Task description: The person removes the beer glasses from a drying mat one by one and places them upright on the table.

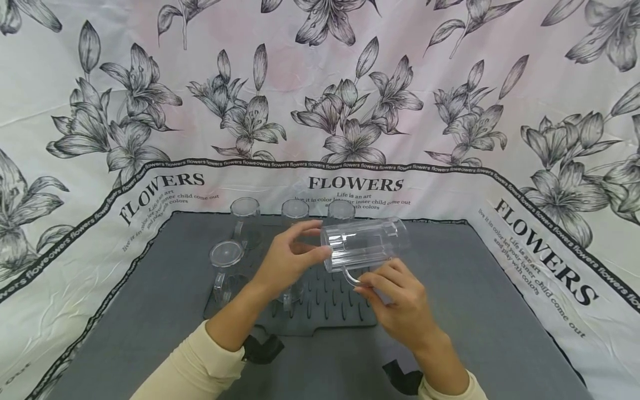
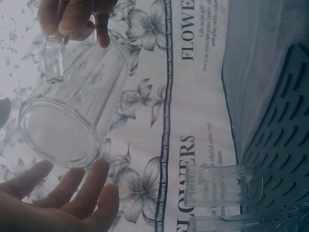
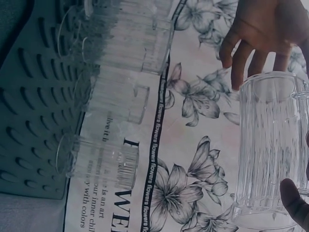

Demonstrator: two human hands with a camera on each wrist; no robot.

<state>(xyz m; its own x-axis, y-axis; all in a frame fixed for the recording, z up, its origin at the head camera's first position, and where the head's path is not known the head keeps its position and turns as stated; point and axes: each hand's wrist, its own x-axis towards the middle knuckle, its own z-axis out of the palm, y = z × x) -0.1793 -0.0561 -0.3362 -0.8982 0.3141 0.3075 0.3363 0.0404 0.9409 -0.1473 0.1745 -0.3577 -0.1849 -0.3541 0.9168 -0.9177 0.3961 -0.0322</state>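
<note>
A clear glass mug with fluted sides is held in the air, tipped on its side. My right hand grips it by the handle, at the mug's underside. My left hand is at the mug's left end, fingers spread and fairly straight. In the left wrist view, its fingertips lie close to the round end; whether they touch is hard to tell. Below and behind, several similar mugs stand upside down on a dark ridged drying mat; my left arm partly covers them.
The mat lies on a grey cloth-covered table. Two black patches appear beside my wrists. Flower-printed white fabric with lettering rises behind the table and along both sides. One row of mugs stands near the back edge.
</note>
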